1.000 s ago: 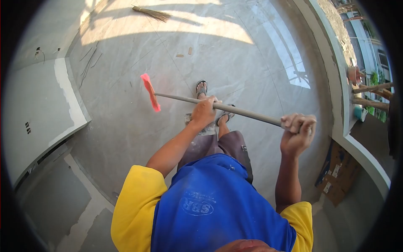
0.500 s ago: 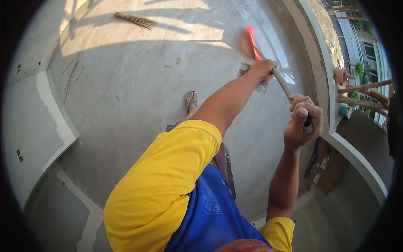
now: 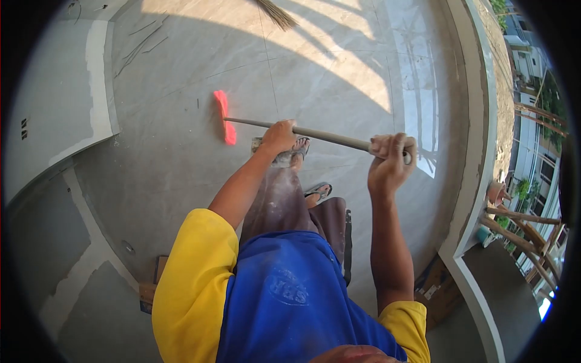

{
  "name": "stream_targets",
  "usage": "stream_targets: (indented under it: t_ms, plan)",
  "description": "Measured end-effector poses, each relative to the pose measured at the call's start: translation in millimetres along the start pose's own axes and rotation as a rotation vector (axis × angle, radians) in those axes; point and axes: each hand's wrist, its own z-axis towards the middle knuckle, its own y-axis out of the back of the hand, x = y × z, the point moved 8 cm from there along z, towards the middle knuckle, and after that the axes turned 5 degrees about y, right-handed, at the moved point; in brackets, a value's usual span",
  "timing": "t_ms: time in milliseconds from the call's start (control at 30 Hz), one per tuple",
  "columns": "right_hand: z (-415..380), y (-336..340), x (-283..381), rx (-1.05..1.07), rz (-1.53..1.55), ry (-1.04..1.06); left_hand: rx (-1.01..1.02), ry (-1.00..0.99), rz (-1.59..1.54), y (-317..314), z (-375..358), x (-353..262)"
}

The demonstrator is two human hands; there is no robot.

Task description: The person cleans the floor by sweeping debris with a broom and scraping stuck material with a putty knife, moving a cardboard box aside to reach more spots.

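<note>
A long-handled push broom (image 3: 333, 138) with a bright pinkish-red head stretches across in front of me, its head resting on the grey tiled floor at the left. Midway along the handle, my left hand (image 3: 279, 135) is closed around it. My right hand (image 3: 392, 158) grips the handle's end at the right, higher and nearer to me. Under my left hand and wrist shows a flat, dusty rectangular plate (image 3: 283, 161) that looks like a trowel blade; how it is held is hidden. My sandalled feet (image 3: 319, 192) are just below the handle.
A bundle of stiff straw, a whisk broom (image 3: 277, 15), lies on the sunlit floor ahead. Thin rods (image 3: 140, 46) lie by the left wall. A low wall (image 3: 481, 121) runs along the right, with wooden poles (image 3: 525, 227) beyond it. Cardboard (image 3: 436, 284) leans at lower right.
The broom's head has swung from the far right to the left, with both my hands still on the handle. My view has turned, and the plate has moved along with my left hand.
</note>
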Motion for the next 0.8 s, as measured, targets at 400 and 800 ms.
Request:
stream_targets:
  t_ms: [400, 800]
  plan:
    - [-26.4, -28.4, 38.9, 0.251, -0.052, -0.044, -0.167, 0.054, -0.02, 47.7, -69.6, 26.6]
    - [56.2, 174.4, 396.4, -0.03, -0.585, 0.814, 0.291, -1.025, -0.33, -58.8, -101.0, -591.5]
